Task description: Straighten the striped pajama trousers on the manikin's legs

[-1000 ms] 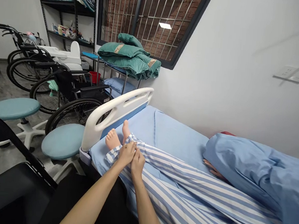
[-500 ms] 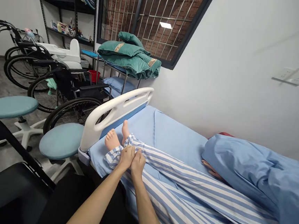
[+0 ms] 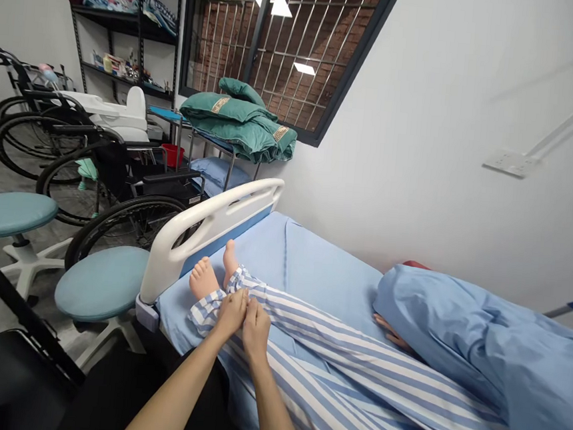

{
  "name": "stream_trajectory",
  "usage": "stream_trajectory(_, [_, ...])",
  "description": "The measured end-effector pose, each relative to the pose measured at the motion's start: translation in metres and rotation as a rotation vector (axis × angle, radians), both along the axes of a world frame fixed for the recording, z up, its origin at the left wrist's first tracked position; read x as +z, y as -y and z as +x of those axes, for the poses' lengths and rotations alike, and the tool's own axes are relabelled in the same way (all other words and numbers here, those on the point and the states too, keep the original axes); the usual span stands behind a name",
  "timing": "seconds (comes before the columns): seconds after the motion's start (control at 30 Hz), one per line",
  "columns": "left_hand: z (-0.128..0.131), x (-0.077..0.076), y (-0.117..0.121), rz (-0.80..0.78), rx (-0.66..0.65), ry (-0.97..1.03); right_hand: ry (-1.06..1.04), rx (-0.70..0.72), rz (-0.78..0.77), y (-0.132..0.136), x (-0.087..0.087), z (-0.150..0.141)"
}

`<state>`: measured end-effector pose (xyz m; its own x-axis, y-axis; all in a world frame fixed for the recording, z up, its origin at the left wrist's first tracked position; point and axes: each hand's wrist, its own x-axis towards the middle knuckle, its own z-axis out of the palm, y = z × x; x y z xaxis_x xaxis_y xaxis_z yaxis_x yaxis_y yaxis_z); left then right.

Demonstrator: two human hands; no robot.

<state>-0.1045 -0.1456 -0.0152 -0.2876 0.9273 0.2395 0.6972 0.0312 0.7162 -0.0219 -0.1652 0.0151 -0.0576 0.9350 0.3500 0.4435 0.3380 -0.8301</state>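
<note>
A figure in blue-and-white striped trousers [image 3: 343, 374] lies on a bed with a blue sheet [image 3: 312, 264]. Its two bare feet [image 3: 204, 277] point toward the white footboard [image 3: 205, 224]. My left hand [image 3: 230, 314] and my right hand [image 3: 256, 327] rest side by side on the near trouser leg just above the ankle. Both have fingers closed, pinching the striped cloth. A light blue cover [image 3: 480, 352] lies bunched over the figure's upper body at the right, and one of its hands [image 3: 389, 331] shows under the cover's edge.
Two round teal stools [image 3: 103, 279] [image 3: 8, 212] stand left of the bed. Wheelchairs [image 3: 118, 187] are parked behind them. A trolley holds folded green quilts [image 3: 237, 120]. A black chair frame [image 3: 12, 311] is at the lower left. The wall runs along the bed's far side.
Both hands have slid slightly back from the feet along the trouser leg and stay closed on the cloth. The camera has tilted and shifted a little right.
</note>
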Motion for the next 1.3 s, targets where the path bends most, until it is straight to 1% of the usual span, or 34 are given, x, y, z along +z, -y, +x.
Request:
stream_trajectory(0.1, [0.000, 0.004, 0.003, 0.025, -0.008, 0.101, 0.005, -0.042, -0.001, -0.001, -0.014, -0.001])
stream_trajectory(0.17, [0.001, 0.010, 0.005, 0.056, -0.034, 0.210, -0.007, -0.077, -0.016, -0.001, -0.018, -0.002])
stream_trajectory(0.33, [0.011, 0.027, 0.009, 0.141, -0.090, 0.483, -0.173, -0.061, -0.079, -0.003, -0.013, 0.001])
stream_trajectory(0.43, [0.019, 0.031, 0.010, 0.178, -0.067, 0.583, -0.247, -0.043, -0.089, -0.005, -0.011, 0.005])
stream_trajectory(0.5, [0.022, 0.029, 0.012, 0.141, -0.060, 0.535, -0.266, -0.055, -0.099, -0.006, -0.012, 0.006])
stream_trajectory(0.57, [0.024, 0.025, 0.014, 0.094, -0.076, 0.412, -0.288, -0.067, -0.117, -0.007, -0.013, 0.005])
stream_trajectory(0.67, [0.024, 0.021, 0.016, 0.070, -0.077, 0.261, -0.312, -0.059, -0.128, -0.008, -0.012, 0.004])
stream_trajectory(0.77, [0.023, 0.020, 0.018, 0.073, -0.056, 0.204, -0.306, -0.030, -0.135, -0.007, -0.006, 0.007])
stream_trajectory(0.87, [0.024, 0.021, 0.018, 0.083, -0.073, 0.155, -0.288, 0.015, -0.126, -0.004, 0.004, 0.013])
stream_trajectory(0.93, [0.024, 0.021, 0.018, 0.076, -0.094, 0.114, -0.257, 0.025, -0.085, -0.002, 0.010, 0.019])
stream_trajectory(1.0, [0.025, 0.021, 0.018, 0.063, -0.103, 0.085, -0.221, 0.039, -0.032, 0.000, 0.011, 0.023])
stream_trajectory(1.1, [0.025, 0.020, 0.020, 0.054, -0.082, 0.077, -0.180, 0.040, -0.002, -0.001, 0.004, 0.026])
stream_trajectory(1.2, [0.026, 0.020, 0.021, 0.056, -0.053, 0.079, -0.191, -0.016, -0.050, -0.005, -0.006, 0.028])
stream_trajectory(1.3, [0.033, 0.026, 0.018, 0.059, -0.032, 0.155, -0.235, -0.016, -0.087, -0.008, -0.010, 0.029])
